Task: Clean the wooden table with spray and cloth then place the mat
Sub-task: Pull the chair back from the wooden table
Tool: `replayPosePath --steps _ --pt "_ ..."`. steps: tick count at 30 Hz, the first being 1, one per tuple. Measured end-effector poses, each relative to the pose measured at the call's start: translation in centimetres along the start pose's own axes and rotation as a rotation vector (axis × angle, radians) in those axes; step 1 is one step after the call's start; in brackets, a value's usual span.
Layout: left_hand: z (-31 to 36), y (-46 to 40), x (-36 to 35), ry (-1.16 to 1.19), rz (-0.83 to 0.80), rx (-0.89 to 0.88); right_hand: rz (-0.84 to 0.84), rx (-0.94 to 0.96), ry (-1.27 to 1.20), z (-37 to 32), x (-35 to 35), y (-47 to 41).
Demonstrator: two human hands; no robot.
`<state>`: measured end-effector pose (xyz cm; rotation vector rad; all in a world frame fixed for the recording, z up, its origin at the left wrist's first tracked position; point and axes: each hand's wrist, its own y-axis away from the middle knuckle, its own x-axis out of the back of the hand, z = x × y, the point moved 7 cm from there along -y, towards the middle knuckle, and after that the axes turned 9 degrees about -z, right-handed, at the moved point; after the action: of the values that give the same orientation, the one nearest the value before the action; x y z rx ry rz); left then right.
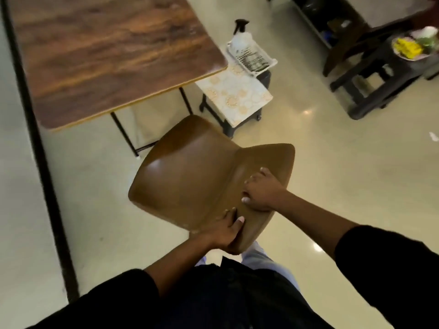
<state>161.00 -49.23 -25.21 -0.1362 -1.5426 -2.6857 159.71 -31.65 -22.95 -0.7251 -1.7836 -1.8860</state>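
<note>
The wooden table (107,55) fills the upper left, its top bare. A brown chair (190,167) stands just in front of it. My left hand (225,231) grips the near end of the chair's backrest. My right hand (261,191) curls over the backrest's top edge further right. A pale patterned mat (235,93) lies on a low black stool beside the table's right corner. Behind the mat, a spray bottle (240,36) with a black trigger stands in a white basket (256,60). No cloth is visible.
A dark bench (370,74) stands at the upper right, holding a bowl with yellow and green items (413,46). Dark shelving runs along the top right. A black stripe (35,138) crosses the glossy cream floor on the left.
</note>
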Motion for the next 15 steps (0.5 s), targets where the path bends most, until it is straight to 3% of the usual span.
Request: replayPosePath --steps 4,9,12,15 --pt "0.0 -2.8 -1.3 0.191 0.113 0.191 -0.057 0.086 0.105 3.4 2.3 -3.4" --pt "-4.2 -4.0 -0.6 0.407 0.239 0.445 -0.150 -0.168 0.108 7.0 3.8 -5.0" --pt "-5.4 -4.2 -1.8 0.719 0.378 0.550 -0.121 -0.196 0.026 9.4 5.4 -6.0" --pt "-8.1 -5.4 -3.7 1.117 0.446 0.478 -0.086 -0.157 -0.021 10.8 6.5 -6.5"
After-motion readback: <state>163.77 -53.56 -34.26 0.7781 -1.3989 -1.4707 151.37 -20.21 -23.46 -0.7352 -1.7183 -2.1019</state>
